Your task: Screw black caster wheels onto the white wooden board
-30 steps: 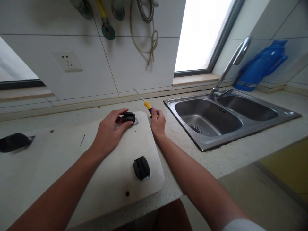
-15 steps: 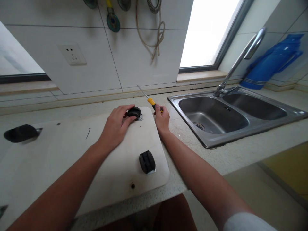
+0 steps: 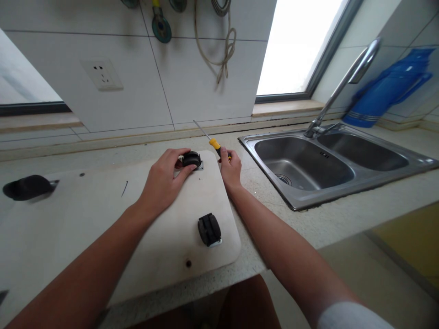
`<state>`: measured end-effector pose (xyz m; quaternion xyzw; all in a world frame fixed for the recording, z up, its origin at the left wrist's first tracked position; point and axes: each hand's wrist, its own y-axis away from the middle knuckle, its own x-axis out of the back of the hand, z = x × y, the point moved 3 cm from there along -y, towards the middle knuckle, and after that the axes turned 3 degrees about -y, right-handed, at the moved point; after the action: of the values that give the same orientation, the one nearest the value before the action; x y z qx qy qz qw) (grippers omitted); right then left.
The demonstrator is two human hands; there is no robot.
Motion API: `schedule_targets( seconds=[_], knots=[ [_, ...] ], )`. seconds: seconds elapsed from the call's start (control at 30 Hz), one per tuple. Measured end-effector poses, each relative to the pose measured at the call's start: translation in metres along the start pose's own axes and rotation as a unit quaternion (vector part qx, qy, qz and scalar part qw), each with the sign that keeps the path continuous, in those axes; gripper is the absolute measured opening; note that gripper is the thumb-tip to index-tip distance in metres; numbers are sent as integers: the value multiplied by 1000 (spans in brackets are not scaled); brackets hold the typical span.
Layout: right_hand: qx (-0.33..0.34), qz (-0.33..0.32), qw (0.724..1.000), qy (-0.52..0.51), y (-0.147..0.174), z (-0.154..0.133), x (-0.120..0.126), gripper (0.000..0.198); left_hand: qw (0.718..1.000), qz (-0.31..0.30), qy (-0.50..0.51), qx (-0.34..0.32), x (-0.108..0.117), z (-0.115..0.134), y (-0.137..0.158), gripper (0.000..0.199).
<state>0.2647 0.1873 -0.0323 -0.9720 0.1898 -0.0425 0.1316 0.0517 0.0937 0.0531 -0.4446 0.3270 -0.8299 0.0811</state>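
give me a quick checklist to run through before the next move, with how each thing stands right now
1. Left grip on the far caster: ok, thumb and fingers are around it.
2. Screwdriver secure in the right grip: ok as far as shown, held by its handle.
3. Screwdriver tip at the caster's metal plate: not ok, it points away toward the wall.
4. Screws seated in that plate: cannot tell, too small and partly covered.
5. Near caster on the white board: ok, it stands there, though its fastening cannot be judged.
6. Board resting on the counter: ok.
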Motion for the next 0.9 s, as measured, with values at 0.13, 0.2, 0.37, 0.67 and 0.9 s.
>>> schedule_targets(
  seconds=[0.13, 0.2, 0.37, 0.67, 0.9],
  knots=[
    [0, -2, 1000, -1, 0, 0, 0, 46, 1000, -2, -2, 9, 1, 1, 0, 40],
    [0, -2, 1000, -2, 1, 0, 0, 46, 1000, -4, -3, 13, 1, 2, -1, 40],
    [1, -1, 1000, -5, 1, -1, 0, 47, 1000, -6, -4, 18, 2, 3, -1, 41],
    [-3, -3, 1000, -3, 1, -1, 0, 47, 1000, -6, -10, 4, 1, 2, 0, 42],
    [-4, -3, 1000, -7, 1, -2, 0, 52, 1000, -9, -11, 2, 1, 3, 0, 41]
  ],
)
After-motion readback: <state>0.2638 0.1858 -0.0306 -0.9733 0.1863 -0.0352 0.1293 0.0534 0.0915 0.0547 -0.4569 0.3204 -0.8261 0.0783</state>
